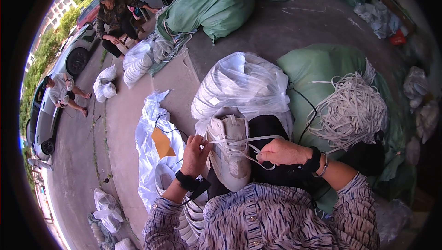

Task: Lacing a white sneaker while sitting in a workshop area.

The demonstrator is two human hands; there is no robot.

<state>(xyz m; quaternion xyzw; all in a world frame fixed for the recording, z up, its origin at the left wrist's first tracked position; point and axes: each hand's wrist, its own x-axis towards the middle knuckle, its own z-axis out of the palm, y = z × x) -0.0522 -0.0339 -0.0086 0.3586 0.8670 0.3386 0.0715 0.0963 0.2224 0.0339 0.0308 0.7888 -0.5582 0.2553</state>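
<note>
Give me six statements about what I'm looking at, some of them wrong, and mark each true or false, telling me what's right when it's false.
1. The left hand and the right hand both hold lace from a shoe. True.
2. The shoe is black. False: it is a pale, greyish beige.
3. A heap of loose laces lies on a green sack. True.
4. That heap is to the left of the shoe. False: it is to the right.
5. An orange-yellow flat piece lies left of the shoe. True.
6. The left wrist is bare. False: it wears a black band.
</note>
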